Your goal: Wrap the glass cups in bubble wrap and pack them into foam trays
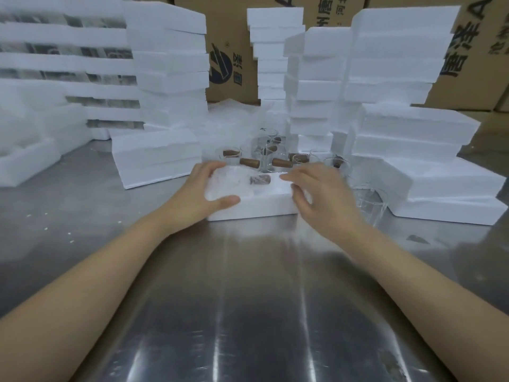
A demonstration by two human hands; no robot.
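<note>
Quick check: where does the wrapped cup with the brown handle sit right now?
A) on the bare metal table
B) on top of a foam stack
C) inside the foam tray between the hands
C: the wrapped cup lies in the foam tray, with the left hand and right hand at its ends.

Steel table (pixel 248 299), brushed, glare streaks across near part. Foam tray (pixel 256 206) sits mid-table, wrapped cup with brown handle lying in it. Behind tray, cluster of glass cups (pixel 268 153) with wooden handles stands on surface. One more clear glass (pixel 370 205) just right of tray, blurred. Stacks of white foam trays (pixel 168 64) on left and right (pixel 396 64), low stack (pixel 157 158) beside tray's left. Small white foam crumbs (pixel 46 220) scattered at left.
</note>
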